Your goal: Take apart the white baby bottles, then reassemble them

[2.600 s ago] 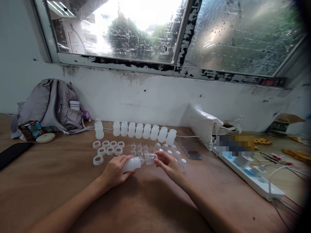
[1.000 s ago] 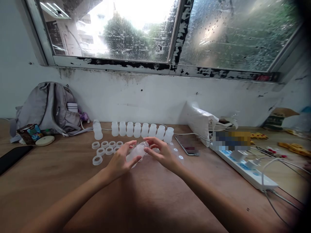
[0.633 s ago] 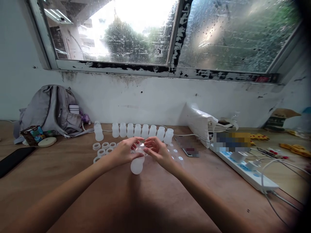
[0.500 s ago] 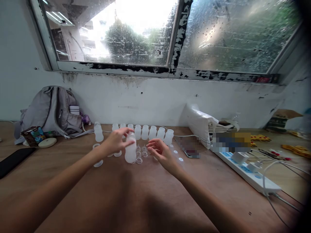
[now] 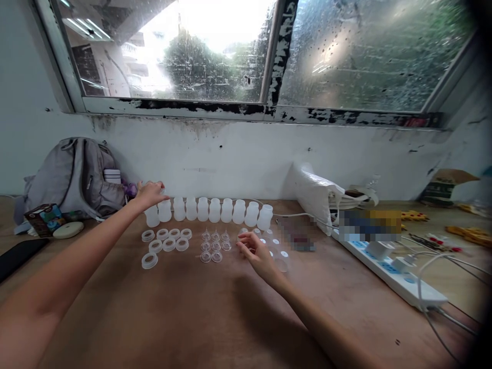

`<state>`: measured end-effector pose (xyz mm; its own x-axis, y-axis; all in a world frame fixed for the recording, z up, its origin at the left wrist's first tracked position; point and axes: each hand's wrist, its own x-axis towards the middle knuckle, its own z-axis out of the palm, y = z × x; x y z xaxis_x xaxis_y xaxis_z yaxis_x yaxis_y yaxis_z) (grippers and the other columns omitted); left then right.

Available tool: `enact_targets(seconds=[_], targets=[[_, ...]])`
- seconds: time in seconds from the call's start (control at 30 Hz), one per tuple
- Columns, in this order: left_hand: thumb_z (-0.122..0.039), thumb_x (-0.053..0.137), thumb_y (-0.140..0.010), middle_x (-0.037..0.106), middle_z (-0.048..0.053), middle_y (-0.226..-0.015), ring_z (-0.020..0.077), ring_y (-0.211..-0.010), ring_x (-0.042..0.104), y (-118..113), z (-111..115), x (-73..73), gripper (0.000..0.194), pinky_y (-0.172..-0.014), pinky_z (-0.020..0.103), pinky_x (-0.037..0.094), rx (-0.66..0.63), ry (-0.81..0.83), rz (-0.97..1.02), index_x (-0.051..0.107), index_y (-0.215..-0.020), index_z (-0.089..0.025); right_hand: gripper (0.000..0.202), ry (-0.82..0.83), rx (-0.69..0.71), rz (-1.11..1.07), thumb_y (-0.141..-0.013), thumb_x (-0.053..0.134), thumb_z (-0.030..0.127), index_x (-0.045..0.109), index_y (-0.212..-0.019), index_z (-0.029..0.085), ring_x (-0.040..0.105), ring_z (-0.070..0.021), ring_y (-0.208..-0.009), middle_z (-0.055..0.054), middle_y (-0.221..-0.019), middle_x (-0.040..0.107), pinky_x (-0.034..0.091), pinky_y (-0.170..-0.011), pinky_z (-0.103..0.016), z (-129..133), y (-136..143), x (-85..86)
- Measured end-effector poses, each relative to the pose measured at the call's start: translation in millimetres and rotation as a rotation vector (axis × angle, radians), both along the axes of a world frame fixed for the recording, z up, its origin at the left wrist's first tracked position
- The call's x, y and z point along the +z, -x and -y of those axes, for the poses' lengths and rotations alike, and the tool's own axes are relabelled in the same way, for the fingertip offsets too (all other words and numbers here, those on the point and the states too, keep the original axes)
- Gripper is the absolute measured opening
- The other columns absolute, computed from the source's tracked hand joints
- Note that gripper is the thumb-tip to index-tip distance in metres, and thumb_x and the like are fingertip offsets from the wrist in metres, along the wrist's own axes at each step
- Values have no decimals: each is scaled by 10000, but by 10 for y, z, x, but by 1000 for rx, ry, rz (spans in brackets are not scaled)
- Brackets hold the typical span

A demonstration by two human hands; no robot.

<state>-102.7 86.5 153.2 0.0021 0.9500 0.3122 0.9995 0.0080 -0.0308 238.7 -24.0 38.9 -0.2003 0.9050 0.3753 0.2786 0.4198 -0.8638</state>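
Note:
At the left end of a row of frosted bottles [image 5: 214, 210], my left hand [image 5: 149, 196] has its fingers closed around the top of a baby bottle [image 5: 165, 211], which stands upright. Just left of it is another bottle [image 5: 152, 217], its top hidden by the hand. My right hand [image 5: 257, 254] hovers near the clear dome caps [image 5: 282, 264], fingers loosely curled and apart, with nothing visible in them. Translucent screw rings [image 5: 169, 244] lie in rows on the left. Clear bottle teats [image 5: 206, 246] stand grouped in the middle.
A grey backpack [image 5: 79, 179], a small box [image 5: 45, 219], a round pale disc [image 5: 68, 230] and a black phone [image 5: 23, 253] are on the left. To the right are another phone [image 5: 303, 238], a white wrapped package [image 5: 317, 192] and a power strip [image 5: 388, 271] with trailing cables.
My left hand has carried the bottle left and back, from mid-table to the row's left end. The rings and teats behind it now show. My right hand has stayed nearly in place.

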Motion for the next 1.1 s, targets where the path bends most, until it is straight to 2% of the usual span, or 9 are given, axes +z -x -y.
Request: enact_targets(seconds=[0.23, 0.53, 0.63, 0.7, 0.8, 0.9, 1.0, 1.1], targets=[[-501, 482, -714, 613, 161, -973, 326, -1021, 467, 17, -106, -219, 461, -912, 511, 155, 22, 2, -15, 518, -993, -136, 180, 1, 11, 80, -779, 492, 348, 516, -858, 188, 517, -128, -629, -29, -751, 564, 437, -547, -258, 59, 75, -23], [-473, 420, -772, 595, 206, -987, 342, -1031, 444, 37, -81, -268, 547, -883, 538, 165, 52, -28, -33, 382, -1170, -99, 108, -80, 39, 275, -800, 459, 260, 527, -830, 181, 520, -137, -625, -21, -700, 567, 428, -581, -263, 57, 167, -194], [-426, 383, -809, 538, 206, -1098, 330, -1063, 412, -22, 7, -281, 496, -900, 525, 159, -25, -149, -64, 375, -1184, -100, 80, -164, 29, 374, -792, 468, 215, 533, -826, 183, 536, -163, -717, -40, -770, 583, 426, -654, -289, 54, 185, -246], [-394, 369, -825, 536, 175, -1103, 303, -1049, 426, -97, 132, -328, 410, -912, 474, 190, -129, -210, -94, 442, -1122, -121, 84, -222, 31, 423, -789, 472, 189, 536, -844, 186, 533, -179, -790, -54, -834, 585, 419, -702, -304, 55, 195, -271], [-387, 386, -821, 597, 117, -956, 260, -969, 479, -238, 413, -503, 303, -878, 381, 274, -322, -143, -121, 557, -907, -153, 124, -275, 45, 494, -793, 471, 177, 535, -900, 186, 521, -195, -850, -71, -889, 576, 406, -753, -330, 59, 222, -303], [-422, 412, -805, 605, 91, -899, 239, -919, 506, -356, 710, -790, 305, -859, 371, 305, -503, -69, -107, 582, -836, -171, 220, -278, 26, 572, -802, 470, 205, 510, -1018, 203, 509, -216, -900, -84, -966, 562, 387, -789, -368, 64, 268, -328], [-406, 434, -801, 587, 88, -978, 227, -956, 498, -425, 901, -1077, 274, -868, 379, 319, -555, -65, -58, 586, -874, -190, 309, -283, 22, 619, -796, 484, 217, 461, -1104, 226, 476, -240, -981, -91, -1053, 538, 356, -830, -403, 64, 311, -344], [-361, 458, -796, 547, 89, -1072, 243, -1019, 469, -501, 978, -1234, 214, -880, 419, 330, -561, -97, 30, 586, -848, -197, 258, -285, 54, 577, -773, 508, 196, 474, -1028, 209, 476, -227, -970, -78, -1011, 547, 368, -822, -376, 51, 329, -356]])
